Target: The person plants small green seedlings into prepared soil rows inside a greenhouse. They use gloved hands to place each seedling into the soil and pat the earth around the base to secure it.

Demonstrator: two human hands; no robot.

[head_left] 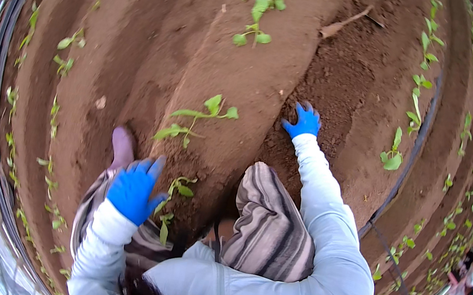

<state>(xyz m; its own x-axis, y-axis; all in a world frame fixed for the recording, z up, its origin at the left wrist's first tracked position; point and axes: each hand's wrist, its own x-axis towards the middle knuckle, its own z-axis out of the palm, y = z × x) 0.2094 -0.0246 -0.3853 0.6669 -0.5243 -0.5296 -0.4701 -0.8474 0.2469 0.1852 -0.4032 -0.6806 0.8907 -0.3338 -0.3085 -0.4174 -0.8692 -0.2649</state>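
Observation:
My left hand (134, 190), in a blue glove, hangs above my left leg with its fingers stretched out and nothing in them. Just right of it a small green seedling (181, 187) stands in loosened soil. My right hand (304, 121), gloved in blue too, is spread over dark, crumbly soil (338, 80) in the furrow to the right of the bed. Between my hands and a little farther off, a larger leafy seedling (198, 117) leans on the smooth brown bed (241, 79). Whether my right fingertips press into the soil I cannot tell.
A small wooden-handled hand tool (346, 23) lies in the furrow beyond my right hand. More seedlings (265, 12) grow farther along the bed. A dark hose (414, 152) runs along the right. Other people (465, 273) are at the far right edge. My purple boot (122, 147) stands at left.

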